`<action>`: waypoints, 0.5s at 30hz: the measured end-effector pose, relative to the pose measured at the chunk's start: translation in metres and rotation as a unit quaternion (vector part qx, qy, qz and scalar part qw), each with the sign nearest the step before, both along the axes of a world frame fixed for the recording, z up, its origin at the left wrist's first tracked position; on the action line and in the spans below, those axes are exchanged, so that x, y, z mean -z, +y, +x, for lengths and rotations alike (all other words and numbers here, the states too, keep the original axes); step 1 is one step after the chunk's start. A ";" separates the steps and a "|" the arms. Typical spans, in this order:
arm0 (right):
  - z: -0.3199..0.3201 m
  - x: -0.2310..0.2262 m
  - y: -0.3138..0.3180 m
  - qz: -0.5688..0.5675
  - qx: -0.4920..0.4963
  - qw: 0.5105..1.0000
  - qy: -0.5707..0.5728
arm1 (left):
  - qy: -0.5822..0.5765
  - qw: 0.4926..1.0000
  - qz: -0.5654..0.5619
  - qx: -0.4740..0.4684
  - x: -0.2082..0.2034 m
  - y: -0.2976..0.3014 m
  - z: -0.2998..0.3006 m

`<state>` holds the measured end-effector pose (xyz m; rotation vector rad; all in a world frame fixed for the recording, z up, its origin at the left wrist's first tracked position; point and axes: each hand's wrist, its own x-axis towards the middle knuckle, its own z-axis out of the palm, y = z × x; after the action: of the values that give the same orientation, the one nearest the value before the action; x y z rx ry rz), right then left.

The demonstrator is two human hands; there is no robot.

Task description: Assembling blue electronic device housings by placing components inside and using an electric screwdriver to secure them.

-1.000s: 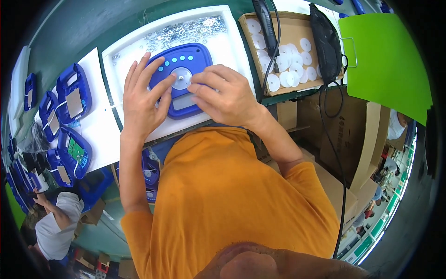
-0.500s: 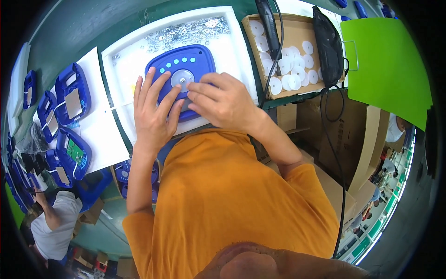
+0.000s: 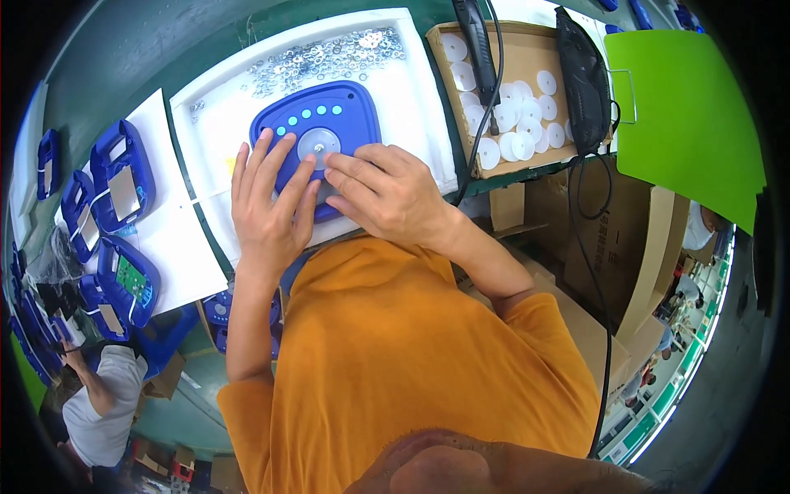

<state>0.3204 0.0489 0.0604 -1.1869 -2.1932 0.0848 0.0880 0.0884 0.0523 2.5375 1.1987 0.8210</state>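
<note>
A blue plastic device housing with a row of light-blue buttons lies face up in the white foam tray. Set in its face is a clear round disc with a small metal piece at its centre. My left hand rests on the housing's left side, its fingers spread. My right hand is closed, with fingertips pressed together at the disc's lower right edge. Whatever sits between those fingertips is too small or hidden to make out.
Many small metal washers lie at the tray's far side. To the right, a cardboard box holds white discs, a black corded tool and a black pouch. Opened blue housings stand at left; a co-worker is beyond.
My right hand's fingertips have shifted slightly left, nearer the metal piece at the disc's centre. My left hand stays spread on the housing.
</note>
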 end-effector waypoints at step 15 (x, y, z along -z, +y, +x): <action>0.000 0.001 0.001 0.012 0.006 1.000 0.003 | -0.002 1.000 0.004 -0.006 -0.002 0.000 0.002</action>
<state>0.3204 0.0502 0.0595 -1.1859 -2.1747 0.0572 0.0898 0.0886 0.0546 2.5356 1.2129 0.8346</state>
